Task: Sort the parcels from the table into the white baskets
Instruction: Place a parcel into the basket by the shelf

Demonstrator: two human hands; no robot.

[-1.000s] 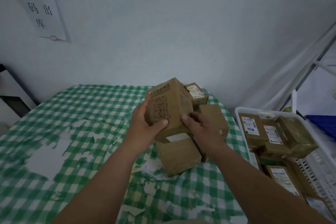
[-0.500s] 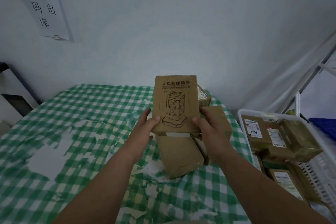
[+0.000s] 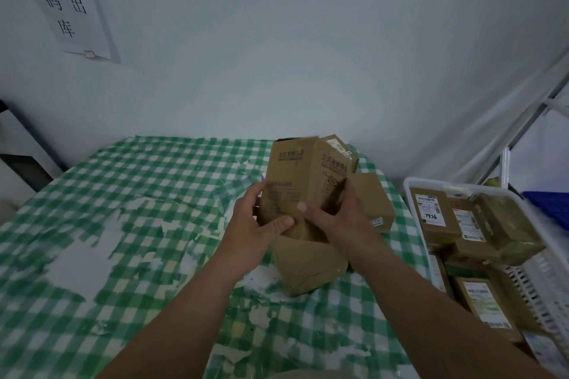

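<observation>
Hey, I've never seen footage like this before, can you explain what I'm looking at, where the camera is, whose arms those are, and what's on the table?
There is no machine here. A person wears a camera on their head, looking forward and down, so the two bare arms are their own. Both the left hand and the right hand grip a printed cardboard box, holding it upright above the table, which has a worn green checked cloth. More brown parcels lie under and behind the box, such as the front parcel. On the right stands a white basket already holding labelled parcels. A paper sign hangs on the wall.
</observation>
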